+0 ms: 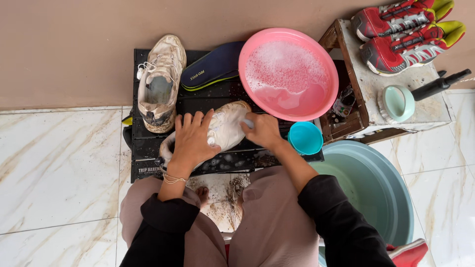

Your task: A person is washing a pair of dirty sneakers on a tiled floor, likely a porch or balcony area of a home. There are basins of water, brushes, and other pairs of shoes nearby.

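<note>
**Head view: scrubbing of a soiled white shoe on a black slatted bench**

Head view, from the hands outward. Left hand (pixel 190 141) spread flat over the heel half of a dirty white shoe (pixel 225 127), fingers splayed and pressing it down on its side on the black bench (pixel 148 143). Right hand (pixel 263 130) clenched at the toe end around a small pale tool, probably a brush, mostly hidden by the fingers; kind not certain. Step in hand, as judged: scrubbing of the toe area, shoe pinned, suds and dark grit scattered on the bench slats beneath.

Just beyond the shoe: a second dirty white shoe (pixel 161 81), upright, laces loose, apparently not yet cleaned; beside it a dark blue insole (pixel 213 66); then a pink basin (pixel 288 73) of foamy water, its rim near the right hand. Small teal cup (pixel 305 137) just right of the right wrist. Large grey-green tub (pixel 373 190) on the tiled floor at right. Wooden stool (pixel 420 106) behind, carrying a pair of red shoes (pixel 408 29) and a round pale-green brush with black handle (pixel 403 101).

Next move, as judged: fresh suds from the basin or a turn of the shoe under the left hand to expose an unscrubbed side; firm downward hold needed against slipping on the wet slats.
</note>
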